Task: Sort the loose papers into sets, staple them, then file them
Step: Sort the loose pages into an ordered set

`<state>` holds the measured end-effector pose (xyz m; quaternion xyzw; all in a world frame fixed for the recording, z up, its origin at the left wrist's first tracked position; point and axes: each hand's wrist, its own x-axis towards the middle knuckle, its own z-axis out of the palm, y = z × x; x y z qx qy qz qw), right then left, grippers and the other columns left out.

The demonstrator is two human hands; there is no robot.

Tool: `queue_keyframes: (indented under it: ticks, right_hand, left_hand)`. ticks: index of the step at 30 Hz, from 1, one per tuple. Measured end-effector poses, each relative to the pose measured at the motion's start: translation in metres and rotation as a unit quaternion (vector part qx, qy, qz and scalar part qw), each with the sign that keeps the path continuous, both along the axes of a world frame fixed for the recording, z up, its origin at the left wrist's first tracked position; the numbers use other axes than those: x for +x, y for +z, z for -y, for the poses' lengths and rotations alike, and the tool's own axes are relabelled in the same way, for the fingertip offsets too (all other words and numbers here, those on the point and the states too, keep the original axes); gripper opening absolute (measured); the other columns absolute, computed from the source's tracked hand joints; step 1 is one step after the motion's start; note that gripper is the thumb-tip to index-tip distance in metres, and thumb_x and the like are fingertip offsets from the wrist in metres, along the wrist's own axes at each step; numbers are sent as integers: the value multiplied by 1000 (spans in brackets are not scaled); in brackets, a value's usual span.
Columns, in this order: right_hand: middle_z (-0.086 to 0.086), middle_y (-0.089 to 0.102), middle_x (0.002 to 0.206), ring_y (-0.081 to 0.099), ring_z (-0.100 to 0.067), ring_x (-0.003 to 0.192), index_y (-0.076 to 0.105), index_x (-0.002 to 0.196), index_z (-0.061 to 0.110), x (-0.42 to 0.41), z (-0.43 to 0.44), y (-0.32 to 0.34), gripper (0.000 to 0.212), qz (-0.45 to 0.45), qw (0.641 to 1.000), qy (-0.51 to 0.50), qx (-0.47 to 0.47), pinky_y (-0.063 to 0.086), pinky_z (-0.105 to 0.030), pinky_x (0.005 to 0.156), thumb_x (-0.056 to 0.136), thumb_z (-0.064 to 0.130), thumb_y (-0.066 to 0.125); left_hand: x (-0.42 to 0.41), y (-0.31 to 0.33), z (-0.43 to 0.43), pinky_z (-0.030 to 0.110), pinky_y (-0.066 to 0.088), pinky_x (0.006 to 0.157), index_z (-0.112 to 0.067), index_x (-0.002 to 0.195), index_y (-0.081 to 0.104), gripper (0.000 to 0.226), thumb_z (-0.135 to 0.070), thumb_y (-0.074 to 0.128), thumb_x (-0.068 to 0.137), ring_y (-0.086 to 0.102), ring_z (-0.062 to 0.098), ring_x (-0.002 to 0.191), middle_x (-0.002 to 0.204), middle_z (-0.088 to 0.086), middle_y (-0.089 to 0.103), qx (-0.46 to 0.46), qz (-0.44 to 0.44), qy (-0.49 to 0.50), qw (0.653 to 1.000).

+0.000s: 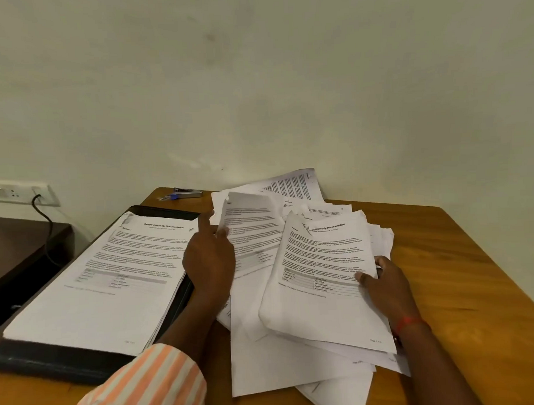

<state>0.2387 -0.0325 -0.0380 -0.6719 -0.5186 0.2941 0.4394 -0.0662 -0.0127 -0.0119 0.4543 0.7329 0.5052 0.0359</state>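
A messy heap of loose printed papers (295, 365) covers the middle of the wooden table. My right hand (383, 284) grips the right edge of a raised set of sheets (319, 270), thumb on top. My left hand (208, 259) pinches the left edge of another sheet (251, 224) lifted from the heap, its index finger pointing up. To the left, a thick stack of papers (93, 284) lies in an open black file folder (53, 361). A stapler (183, 193) with a blue part sits at the table's far edge.
The wooden table (462, 274) has bare surface on the right, and its right edge slants away. A dark lower table (16, 241) stands to the left. On the wall at left is a switch plate (14, 193), from which a black cable (50, 231) hangs.
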Motion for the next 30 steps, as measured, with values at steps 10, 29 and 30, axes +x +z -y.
queue_keyframes:
  ticks: [10,29,30]
  right_hand:
    - [-1,66,112,61,-21,104,60,118,9,-1,1,3,27,-48,998,-29,31,47,-34,88,93,4,68]
    - [0,67,122,65,-16,109,58,128,13,17,8,22,30,-230,911,-252,230,53,-37,97,98,11,63]
    - [0,66,123,65,-15,110,57,128,13,21,9,23,31,-243,902,-261,243,53,-36,98,98,11,63]
  left_hand:
    - [-18,-7,-14,18,47,69,-12,105,66,10,-19,60,102,64,16,89,101,4,70,167,127,26,977]
    - [-11,-8,-19,26,48,77,-12,116,59,14,-19,54,105,65,24,101,111,6,67,106,213,-35,971]
    - [-9,-10,-19,22,48,74,-12,114,60,13,-20,56,104,66,20,96,107,4,68,105,184,-72,975]
